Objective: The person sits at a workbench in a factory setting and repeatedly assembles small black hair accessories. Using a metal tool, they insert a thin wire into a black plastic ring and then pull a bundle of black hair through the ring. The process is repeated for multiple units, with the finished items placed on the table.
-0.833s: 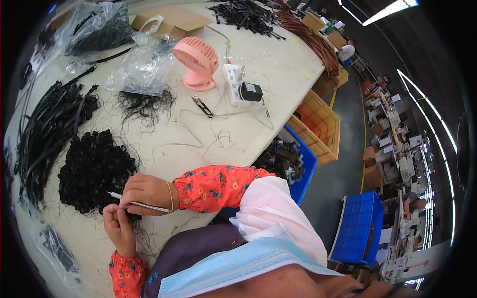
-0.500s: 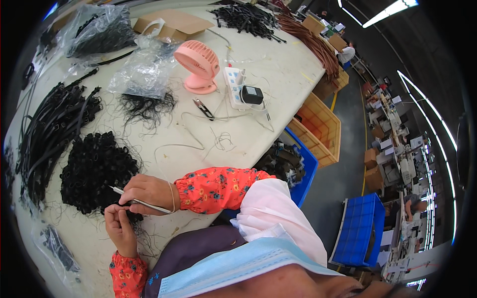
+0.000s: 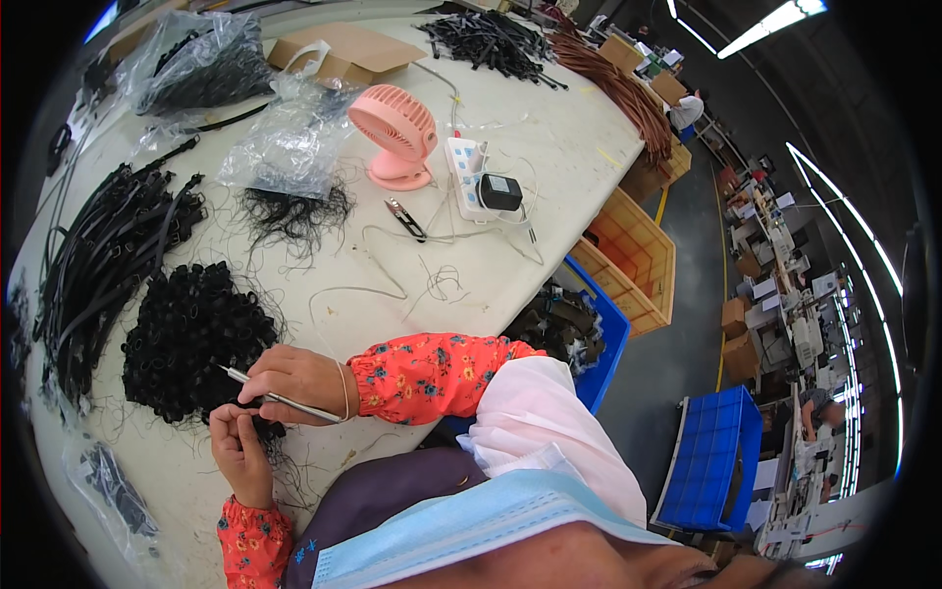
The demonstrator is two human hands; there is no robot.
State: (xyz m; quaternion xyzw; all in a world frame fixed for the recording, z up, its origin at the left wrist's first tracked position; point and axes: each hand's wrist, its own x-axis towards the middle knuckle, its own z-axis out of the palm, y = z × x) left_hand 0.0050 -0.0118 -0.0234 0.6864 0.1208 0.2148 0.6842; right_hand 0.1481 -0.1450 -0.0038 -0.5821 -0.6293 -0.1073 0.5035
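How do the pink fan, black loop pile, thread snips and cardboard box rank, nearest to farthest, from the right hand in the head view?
From the right hand:
1. Black loop pile, to its left.
2. Thread snips, ahead and to the right.
3. Pink fan, beyond the snips.
4. Cardboard box, beyond the fan, slightly left.

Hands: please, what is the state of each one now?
Left hand: closed in a pinch; what it holds, if anything, cannot be told.
Right hand: closed, holding a silver pen-like tool.
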